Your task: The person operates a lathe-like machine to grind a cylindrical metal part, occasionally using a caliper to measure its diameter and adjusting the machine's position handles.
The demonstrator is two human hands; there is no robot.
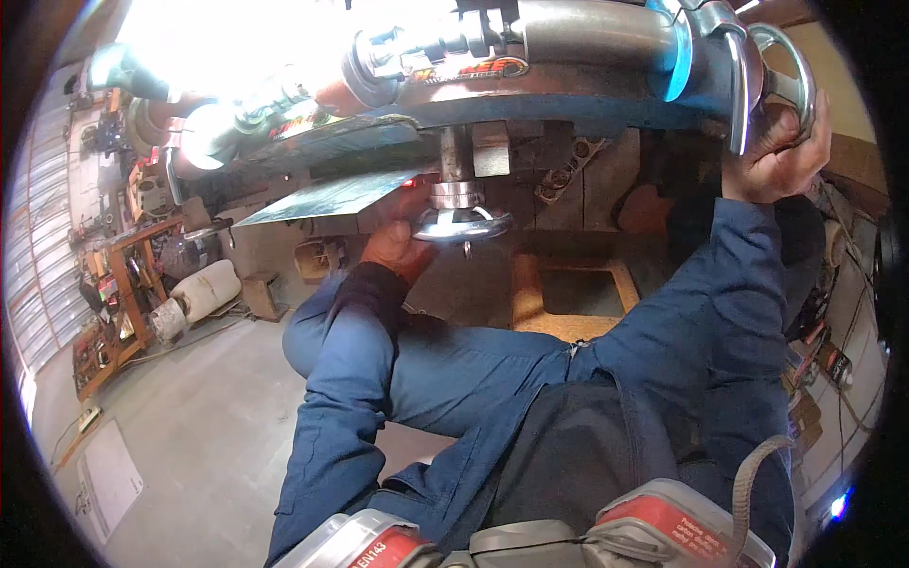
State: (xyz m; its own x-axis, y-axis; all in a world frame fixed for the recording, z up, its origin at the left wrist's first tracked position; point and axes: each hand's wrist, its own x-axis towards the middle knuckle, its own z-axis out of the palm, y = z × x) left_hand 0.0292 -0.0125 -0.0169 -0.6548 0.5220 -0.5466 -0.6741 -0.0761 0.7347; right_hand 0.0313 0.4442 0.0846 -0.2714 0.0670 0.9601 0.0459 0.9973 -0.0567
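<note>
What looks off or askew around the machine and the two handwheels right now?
Nothing looks damaged or spilled. The left hand is at the lower handwheel, the right hand grips the upper handwheel. Glare washes out the machine's upper left.

Grey concrete workshop floor (218,398) | white plastic jug (204,292) lying on its side near a small brown block (260,295) | flat white sheet (109,478) at lower left | wooden rack (118,312) standing along the left wall

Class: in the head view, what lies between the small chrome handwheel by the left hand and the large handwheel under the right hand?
The machine's dark underside and a steel lever lie between the small handwheel and large handwheel.
</note>
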